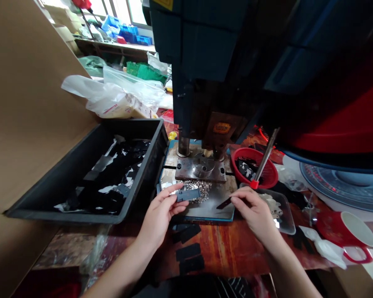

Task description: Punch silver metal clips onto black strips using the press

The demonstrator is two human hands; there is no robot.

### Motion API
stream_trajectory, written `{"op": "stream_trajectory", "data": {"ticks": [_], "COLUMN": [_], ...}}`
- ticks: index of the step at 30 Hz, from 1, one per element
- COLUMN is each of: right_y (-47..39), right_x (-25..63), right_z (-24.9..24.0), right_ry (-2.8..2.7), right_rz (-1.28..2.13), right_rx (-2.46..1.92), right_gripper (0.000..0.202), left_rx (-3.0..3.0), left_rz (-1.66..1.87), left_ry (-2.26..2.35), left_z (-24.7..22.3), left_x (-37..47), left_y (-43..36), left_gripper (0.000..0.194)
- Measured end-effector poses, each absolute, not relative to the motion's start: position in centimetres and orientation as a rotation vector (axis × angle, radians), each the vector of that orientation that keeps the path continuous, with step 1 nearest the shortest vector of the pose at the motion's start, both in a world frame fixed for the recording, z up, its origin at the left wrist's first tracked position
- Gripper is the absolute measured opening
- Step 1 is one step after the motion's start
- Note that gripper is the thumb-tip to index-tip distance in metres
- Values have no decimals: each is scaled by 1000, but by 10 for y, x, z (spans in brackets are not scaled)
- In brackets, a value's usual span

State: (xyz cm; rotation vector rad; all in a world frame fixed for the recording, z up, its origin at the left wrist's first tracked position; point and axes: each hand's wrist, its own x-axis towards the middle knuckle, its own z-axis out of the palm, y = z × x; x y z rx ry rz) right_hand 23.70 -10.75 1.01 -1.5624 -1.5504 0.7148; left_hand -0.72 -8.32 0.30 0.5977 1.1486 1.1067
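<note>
My left hand (161,213) pinches a small grey rectangular plate (189,195) between thumb and fingers. The plate is above a heap of tiny shiny metal bits (205,191) on the press's base plate. Between the fingertips of my right hand (253,211) is a thin dark flat strip (224,203), tilted over the right front of that base. Just beyond both hands stands a steel die block (202,167), beneath the ram of a dark blue press (202,45). Several flat black pieces (188,251) lie on the table below my left hand.
A black tray (121,217) of black and pale scraps stands at the left beside a cardboard sheet (27,107). To the right are a red bowl (270,169) of dark pieces, a clear tub (287,215) and a red mug (332,227). A red-handled rod (265,159) leans on the bowl.
</note>
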Motion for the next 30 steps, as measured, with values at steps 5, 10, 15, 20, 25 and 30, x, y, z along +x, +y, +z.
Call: {"op": "stream_trajectory", "data": {"ticks": [5, 10, 15, 20, 25, 30], "right_y": [-102, -88, -91, -87, -63, -58], "right_x": [239, 233, 216, 195, 185, 192], "right_z": [4, -9, -7, 3, 14, 11], "right_ry": [-1733, -1820, -1928, -2121, -1998, -1890], "right_rz": [511, 479, 224, 218, 241, 192], "right_rx": [-1736, -1822, -1544, -1075, -1233, -1295], "right_gripper": [21, 21, 31, 21, 24, 20], "left_rx": [687, 735, 712, 705, 879, 967], "left_rz": [1101, 1096, 1055, 985, 1030, 1200], "left_ry": [1134, 1152, 1146, 1120, 1121, 1182], "left_z": [2, 2, 4, 8, 17, 11], "left_x": [-6, -5, -3, 4, 19, 16], "left_y": [-87, -89, -90, -83, -55, -45], "left_gripper": [38, 39, 41, 37, 26, 29]}}
